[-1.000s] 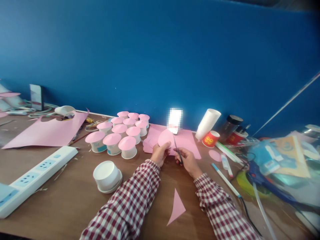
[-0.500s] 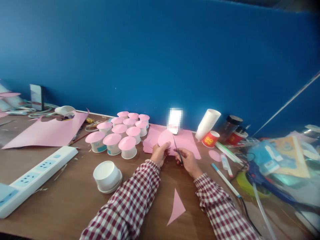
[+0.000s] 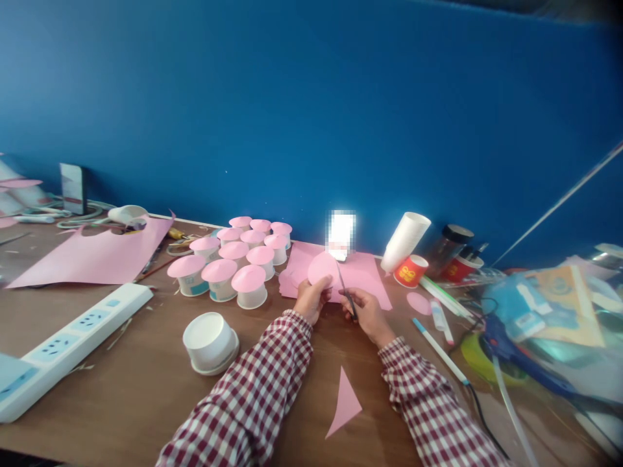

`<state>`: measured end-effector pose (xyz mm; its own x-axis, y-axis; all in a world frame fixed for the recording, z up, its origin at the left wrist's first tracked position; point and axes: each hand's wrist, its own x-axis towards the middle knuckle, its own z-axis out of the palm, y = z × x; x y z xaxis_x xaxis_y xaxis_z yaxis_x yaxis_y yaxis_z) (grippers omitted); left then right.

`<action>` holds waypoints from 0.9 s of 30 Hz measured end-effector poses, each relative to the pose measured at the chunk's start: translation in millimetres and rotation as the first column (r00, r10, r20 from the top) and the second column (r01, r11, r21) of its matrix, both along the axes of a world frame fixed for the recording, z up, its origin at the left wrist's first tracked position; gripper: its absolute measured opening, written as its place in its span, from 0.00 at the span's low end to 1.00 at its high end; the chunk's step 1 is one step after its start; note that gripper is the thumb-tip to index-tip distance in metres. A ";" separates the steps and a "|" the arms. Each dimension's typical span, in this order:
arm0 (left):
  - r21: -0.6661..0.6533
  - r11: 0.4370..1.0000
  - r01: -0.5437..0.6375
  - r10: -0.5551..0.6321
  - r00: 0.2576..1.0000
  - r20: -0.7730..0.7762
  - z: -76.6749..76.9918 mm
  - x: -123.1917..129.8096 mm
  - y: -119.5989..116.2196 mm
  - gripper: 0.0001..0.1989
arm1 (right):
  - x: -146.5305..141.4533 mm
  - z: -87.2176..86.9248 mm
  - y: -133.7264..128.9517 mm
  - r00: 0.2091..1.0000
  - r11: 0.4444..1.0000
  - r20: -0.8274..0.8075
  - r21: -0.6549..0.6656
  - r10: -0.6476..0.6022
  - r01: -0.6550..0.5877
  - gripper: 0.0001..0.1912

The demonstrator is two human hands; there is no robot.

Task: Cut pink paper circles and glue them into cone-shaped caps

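Taking the rounded piece of pink paper (image 3: 321, 268) as the centre of the clock, the left hand (image 3: 312, 301) comes in from 7 o'clock, thumb and fingers pinching its lower edge. At 4 o'clock, the right hand (image 3: 367, 314) is closed round the dark handles of a pair of scissors (image 3: 352, 305), whose blades point towards 11 o'clock along the paper's right edge; how far the blades are parted cannot be told. The hands are near each other but apart, over the stack of pink sheets (image 3: 368, 275).

Compared with half a second ago, both grips and the scissors look the same. Only the view has shifted very slightly, so the things on the left sit a touch further right. The pointed pink offcut (image 3: 344, 403) lies at 6 o'clock, between the sleeves, as before. Also unchanged are the paper cups topped with pink discs (image 3: 249, 277) at 9 o'clock, the upturned white bowl (image 3: 208, 340) at 8, the lit phone (image 3: 341, 235) at 1, and the red paper cup (image 3: 410, 271) at 3, just beside the leaning stack of white paper cups (image 3: 405, 241).
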<state>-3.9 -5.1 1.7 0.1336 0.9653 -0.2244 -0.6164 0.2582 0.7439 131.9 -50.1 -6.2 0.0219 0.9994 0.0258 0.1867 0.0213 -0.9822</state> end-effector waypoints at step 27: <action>0.011 1.000 0.019 -0.019 1.000 0.007 -1.2 -0.5 -0.3 0.16 | 1.9 0.1 0.0 1.000 1.000 -0.002 0.014 -0.002 0.002 0.22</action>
<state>-4.4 -5.4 0.5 0.1536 0.9651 -0.2123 -0.6169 0.2615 0.7423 133.8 -50.1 -6.0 0.0243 0.9989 0.0401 0.1849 0.0349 -0.9821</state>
